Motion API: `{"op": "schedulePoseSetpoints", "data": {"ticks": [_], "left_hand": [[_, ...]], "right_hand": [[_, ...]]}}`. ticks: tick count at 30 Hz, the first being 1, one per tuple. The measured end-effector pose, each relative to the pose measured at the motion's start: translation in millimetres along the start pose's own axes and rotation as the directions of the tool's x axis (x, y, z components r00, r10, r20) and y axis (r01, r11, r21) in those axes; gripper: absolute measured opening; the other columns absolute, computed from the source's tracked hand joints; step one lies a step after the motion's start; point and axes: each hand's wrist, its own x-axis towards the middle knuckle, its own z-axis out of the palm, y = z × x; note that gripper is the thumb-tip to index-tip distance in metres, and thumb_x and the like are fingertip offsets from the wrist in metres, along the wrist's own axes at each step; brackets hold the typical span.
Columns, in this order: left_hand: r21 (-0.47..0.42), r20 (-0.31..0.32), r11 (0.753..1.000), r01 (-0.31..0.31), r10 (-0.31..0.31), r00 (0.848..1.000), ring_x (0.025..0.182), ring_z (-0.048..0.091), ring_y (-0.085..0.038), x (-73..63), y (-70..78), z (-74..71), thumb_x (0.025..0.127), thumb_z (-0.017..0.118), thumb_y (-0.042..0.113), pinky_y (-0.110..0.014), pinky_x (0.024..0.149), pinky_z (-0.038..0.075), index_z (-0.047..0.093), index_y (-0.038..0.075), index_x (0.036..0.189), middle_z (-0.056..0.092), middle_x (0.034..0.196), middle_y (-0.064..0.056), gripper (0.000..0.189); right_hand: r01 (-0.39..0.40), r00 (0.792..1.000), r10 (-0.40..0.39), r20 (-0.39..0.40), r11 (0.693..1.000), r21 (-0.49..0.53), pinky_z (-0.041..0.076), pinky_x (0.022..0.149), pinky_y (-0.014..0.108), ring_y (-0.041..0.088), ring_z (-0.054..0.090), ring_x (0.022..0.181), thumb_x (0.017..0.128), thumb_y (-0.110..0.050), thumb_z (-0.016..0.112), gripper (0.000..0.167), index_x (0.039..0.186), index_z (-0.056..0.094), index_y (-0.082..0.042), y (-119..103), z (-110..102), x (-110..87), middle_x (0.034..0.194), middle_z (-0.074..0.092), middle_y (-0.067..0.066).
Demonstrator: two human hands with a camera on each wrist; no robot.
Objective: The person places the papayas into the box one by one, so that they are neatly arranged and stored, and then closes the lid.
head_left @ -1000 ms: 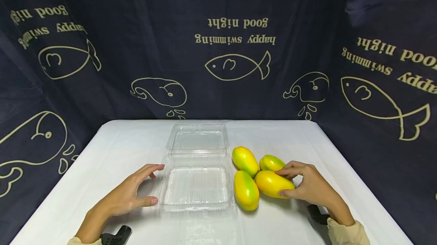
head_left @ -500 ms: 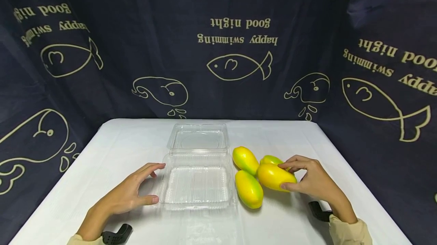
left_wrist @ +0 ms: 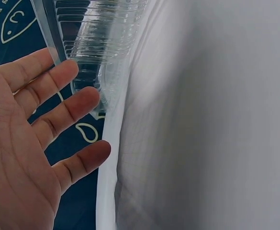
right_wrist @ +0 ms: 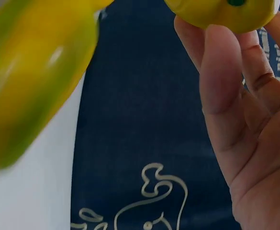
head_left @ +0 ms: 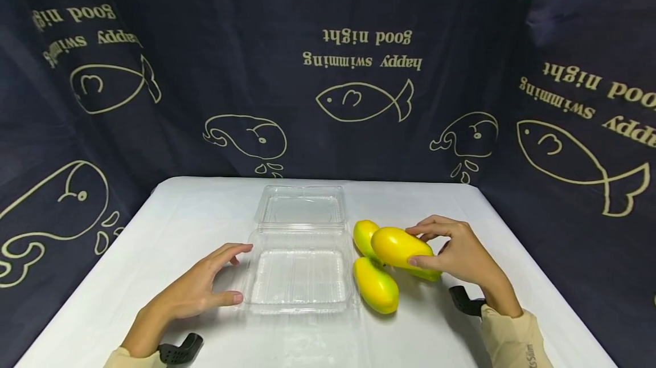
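My right hand (head_left: 461, 251) pinches a yellow mango (head_left: 397, 247) between thumb and fingers, raised over the others. In the right wrist view, a dark green stem end (right_wrist: 236, 2) shows on it above the thumb. Below lie a yellow-green mango (head_left: 376, 285) near the container, another (head_left: 363, 234) behind, and a third (head_left: 431, 274), mostly hidden. My left hand (head_left: 202, 285) is held at the left side of a clear plastic clamshell container (head_left: 302, 279), thumb and fingers spread, holding nothing. Whether its fingertips touch the rim cannot be told.
The container's lid (head_left: 300, 208) is folded back, away from me. A white cloth covers the table (head_left: 195, 214). Dark blue fabric (head_left: 359, 146) with fish drawings hangs behind and at both sides. A black wrist device (head_left: 180, 350) sits below the left hand.
My right hand has lifted the mango off the table, moving it up and slightly left over the others. The front and right-hand mangoes have shifted. The left hand stays by the container.
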Motion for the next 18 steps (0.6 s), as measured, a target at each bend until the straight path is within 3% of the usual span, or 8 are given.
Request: {"op": "schedulePoseSetpoints", "data": {"ticks": [6, 13, 18], "left_hand": [[-0.014, -0.004, 1.000, -0.001, 0.001, 1.000, 0.113, 0.057, -0.018, 2.6, 2.0, 0.7, 0.082, 0.080, 0.039, -0.040, 0.090, 0.049, 0.042, 0.022, 0.151, 0.053, 0.142, 0.000, 0.082], [-0.007, -0.004, 1.000, 0.011, -0.011, 1.000, 0.113, 0.057, -0.018, 1.9, 2.7, -0.4, 0.081, 0.080, 0.040, -0.040, 0.089, 0.049, 0.043, 0.018, 0.151, 0.053, 0.143, 0.000, 0.082], [-0.007, -0.012, 1.000, 0.016, -0.016, 1.000, 0.113, 0.057, -0.018, -1.0, 0.9, 0.1, 0.081, 0.081, 0.040, -0.041, 0.089, 0.050, 0.042, 0.024, 0.151, 0.053, 0.143, 0.000, 0.081]], "right_hand": [[0.025, 1.000, -0.025, 0.007, 0.998, 0.055, 0.054, 0.054, 0.029, 0.008, 0.066, 0.088, 0.067, -0.027, 0.095, 0.048, 0.111, 0.077, -0.022, -13.4, 13.3, 15.9, 0.107, 0.072, -0.006], [-0.016, 1.000, 0.015, 0.005, 0.994, 0.108, 0.054, 0.056, 0.029, 0.011, 0.065, 0.090, 0.066, -0.020, 0.095, 0.049, 0.112, 0.077, -0.019, -23.7, 34.4, 30.2, 0.109, 0.072, -0.003], [-0.023, 0.999, 0.019, 0.029, 0.987, 0.157, 0.054, 0.055, 0.029, 0.014, 0.065, 0.091, 0.067, -0.018, 0.094, 0.048, 0.111, 0.077, -0.018, -32.1, 52.0, 41.1, 0.109, 0.072, -0.001]]}}
